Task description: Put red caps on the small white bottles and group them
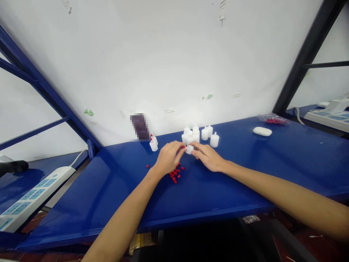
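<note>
My left hand (169, 157) and my right hand (207, 155) meet over the blue table (245, 171), fingers pinched together. Between them sits a small white plastic bottle (189, 149), held by my right fingers. My left fingertips pinch a small red cap (183, 147) against it. Several loose red caps (176, 174) lie in a pile just under my left hand. A cluster of several white bottles (198, 135) stands behind my hands. Two bottles with red caps (153, 143) stand to the left.
A white oval case (262, 131) and a clear bag of red caps (273, 119) lie at the back right. A white power strip (29, 196) rests on the left bench, another (331, 117) at the far right. The white wall rises right behind the table.
</note>
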The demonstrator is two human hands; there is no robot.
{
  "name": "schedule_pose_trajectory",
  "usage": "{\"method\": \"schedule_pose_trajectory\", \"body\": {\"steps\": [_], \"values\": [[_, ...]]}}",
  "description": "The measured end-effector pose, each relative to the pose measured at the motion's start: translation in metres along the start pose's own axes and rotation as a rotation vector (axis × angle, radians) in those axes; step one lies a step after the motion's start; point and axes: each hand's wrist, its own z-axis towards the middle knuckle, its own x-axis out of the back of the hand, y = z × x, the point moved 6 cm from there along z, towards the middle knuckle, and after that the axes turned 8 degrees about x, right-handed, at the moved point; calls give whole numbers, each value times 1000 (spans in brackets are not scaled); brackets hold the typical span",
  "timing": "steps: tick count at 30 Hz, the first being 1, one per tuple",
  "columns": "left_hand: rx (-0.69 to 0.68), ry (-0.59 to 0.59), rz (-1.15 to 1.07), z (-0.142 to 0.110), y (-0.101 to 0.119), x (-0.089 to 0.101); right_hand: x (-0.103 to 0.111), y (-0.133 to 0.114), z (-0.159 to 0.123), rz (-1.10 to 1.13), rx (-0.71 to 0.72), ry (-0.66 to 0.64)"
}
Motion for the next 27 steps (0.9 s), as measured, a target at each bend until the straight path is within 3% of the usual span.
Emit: {"method": "schedule_pose_trajectory", "body": {"steps": [3,6,11,15,27], "values": [[128,94,112,3,-30,21,1,4,1,47,9,11],[234,93,283,3,-58,34,-2,6,2,0,34,-11],[498,-211,435,-5,-98,26,-5,6,5,-51,41,-31],[559,-257,476,-10,-108,20,-3,0,5,26,11,-36],[721,-134,570,-16,-124,32,12,-1,3,40,-14,82]]}}
